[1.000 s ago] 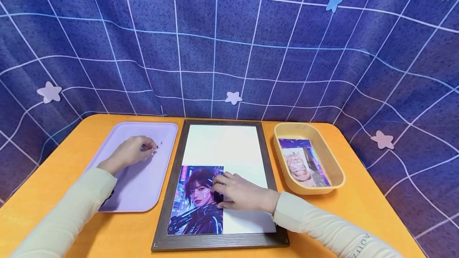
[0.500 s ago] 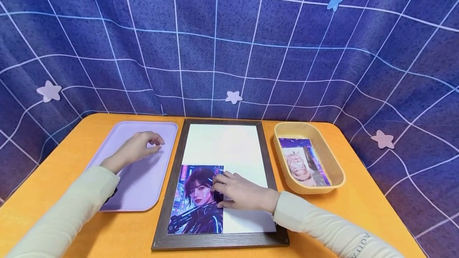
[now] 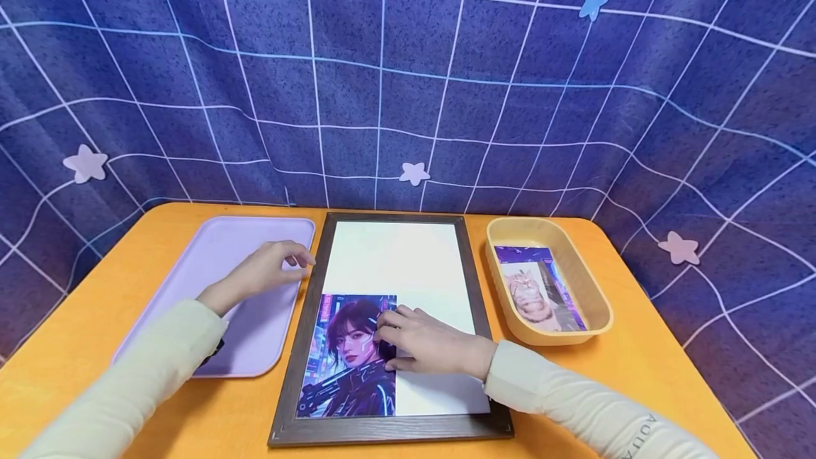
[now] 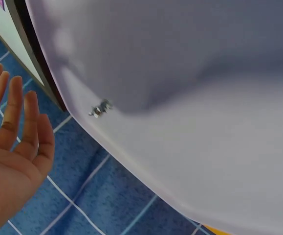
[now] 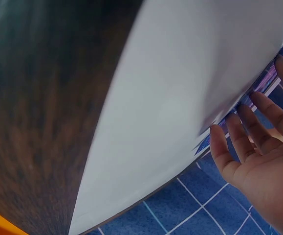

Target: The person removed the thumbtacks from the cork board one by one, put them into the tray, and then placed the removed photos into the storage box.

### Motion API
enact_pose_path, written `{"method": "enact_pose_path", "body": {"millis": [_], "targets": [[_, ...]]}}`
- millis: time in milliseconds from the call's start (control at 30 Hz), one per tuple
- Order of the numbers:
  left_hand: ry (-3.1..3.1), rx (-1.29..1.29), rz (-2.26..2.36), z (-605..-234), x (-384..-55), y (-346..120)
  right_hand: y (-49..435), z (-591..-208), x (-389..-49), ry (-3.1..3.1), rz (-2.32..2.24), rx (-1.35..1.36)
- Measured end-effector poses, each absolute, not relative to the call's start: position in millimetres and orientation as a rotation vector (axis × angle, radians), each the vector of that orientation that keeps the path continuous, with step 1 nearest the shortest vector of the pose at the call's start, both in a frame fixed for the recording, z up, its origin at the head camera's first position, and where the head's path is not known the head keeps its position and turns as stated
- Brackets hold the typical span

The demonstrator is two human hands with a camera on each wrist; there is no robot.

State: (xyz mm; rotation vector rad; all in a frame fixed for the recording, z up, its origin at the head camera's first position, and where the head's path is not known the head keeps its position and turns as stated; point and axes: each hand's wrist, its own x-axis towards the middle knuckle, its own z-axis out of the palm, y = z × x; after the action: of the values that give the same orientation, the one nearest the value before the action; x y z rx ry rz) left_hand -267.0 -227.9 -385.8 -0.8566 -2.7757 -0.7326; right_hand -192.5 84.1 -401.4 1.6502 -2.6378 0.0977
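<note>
A picture print (image 3: 350,356) of an armed figure with dark hair lies at the lower left of the white board (image 3: 395,253) inside a dark picture frame (image 3: 389,431). My right hand (image 3: 440,346) rests over the print's right edge, fingers spread; the right wrist view shows its fingertips (image 5: 215,132) on that edge. My left hand (image 3: 270,271) hovers by the right rim of the lilac tray (image 3: 255,346), thumb and forefinger close together. I cannot tell whether they pinch something small. Several small silvery metal pieces (image 4: 100,108) lie in the tray near its corner.
To the right of the frame stands a yellow tub (image 3: 602,314) with several prints in it, a cat picture (image 3: 532,296) on top. All of it sits on an orange table (image 3: 637,374). A blue gridded curtain (image 3: 357,112) hangs behind.
My left hand has lifted from the small metal pieces in the tray and moved right, to the tray's rim beside the frame. The right hand has stayed in place on the print.
</note>
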Motion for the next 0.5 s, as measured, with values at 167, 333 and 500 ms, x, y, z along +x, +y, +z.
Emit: {"method": "enact_pose_path", "body": {"millis": [167,333,500], "targets": [[-2.831,-0.876,-0.768,-388.2,-265.1,-218.6,83.7,-401.7,-192.0,-2.640,0.102,1.649],[-2.915,-0.884,-0.784,-390.0,-261.7,-210.3,84.0,-401.1,-191.8,-2.640,0.113,1.652],[-2.949,-0.910,-0.791,-390.2,-256.9,-202.7,84.3,-401.5,-192.4,-2.630,0.119,1.652]]}}
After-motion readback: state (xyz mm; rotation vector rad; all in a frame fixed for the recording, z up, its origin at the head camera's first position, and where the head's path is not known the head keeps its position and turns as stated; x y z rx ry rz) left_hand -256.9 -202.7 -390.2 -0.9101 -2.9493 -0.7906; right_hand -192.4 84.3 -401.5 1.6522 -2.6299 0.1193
